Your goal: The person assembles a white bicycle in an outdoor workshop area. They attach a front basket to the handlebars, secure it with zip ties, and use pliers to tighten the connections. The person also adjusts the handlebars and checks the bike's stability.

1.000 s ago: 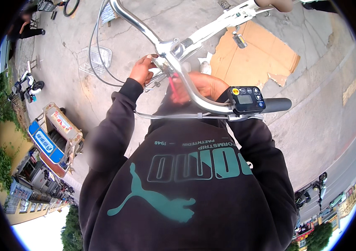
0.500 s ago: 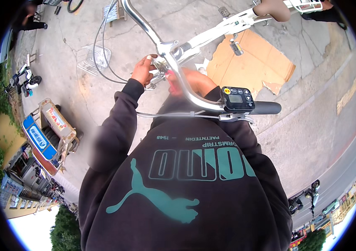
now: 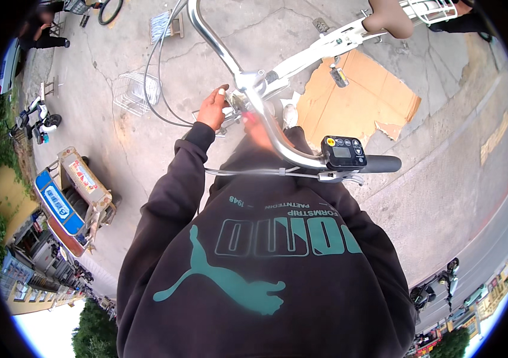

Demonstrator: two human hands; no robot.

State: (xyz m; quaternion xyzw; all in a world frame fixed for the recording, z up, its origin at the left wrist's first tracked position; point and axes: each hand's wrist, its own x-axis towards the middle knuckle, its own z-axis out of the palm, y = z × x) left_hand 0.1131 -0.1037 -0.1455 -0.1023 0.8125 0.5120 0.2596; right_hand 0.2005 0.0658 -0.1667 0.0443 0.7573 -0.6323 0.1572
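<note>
A white bicycle (image 3: 301, 56) with a shiny curved handlebar (image 3: 272, 134) stands in front of me. My left hand (image 3: 211, 110) has its fingers closed on the edge of a shiny metal part (image 3: 236, 100) at the front of the bicycle, below the handlebar. On the other side of that part is my right hand (image 3: 258, 132), smeared by motion and partly covered by the handlebar. A small red thing (image 3: 248, 118) shows at its fingers, too blurred to name. A black display unit (image 3: 342, 152) with buttons sits beside the right grip (image 3: 383, 163).
Torn cardboard (image 3: 355, 98) lies under the bicycle, with a pedal (image 3: 338, 76) above it. A wire basket (image 3: 138, 92) rests on the ground at left, near looping cables (image 3: 148, 65). A cart (image 3: 84, 179) stands farther left. People are at both upper corners.
The handlebar and display have shifted slightly right and down in view. My left hand has moved a little right with them, still at the metal part. My right hand remains beside it.
</note>
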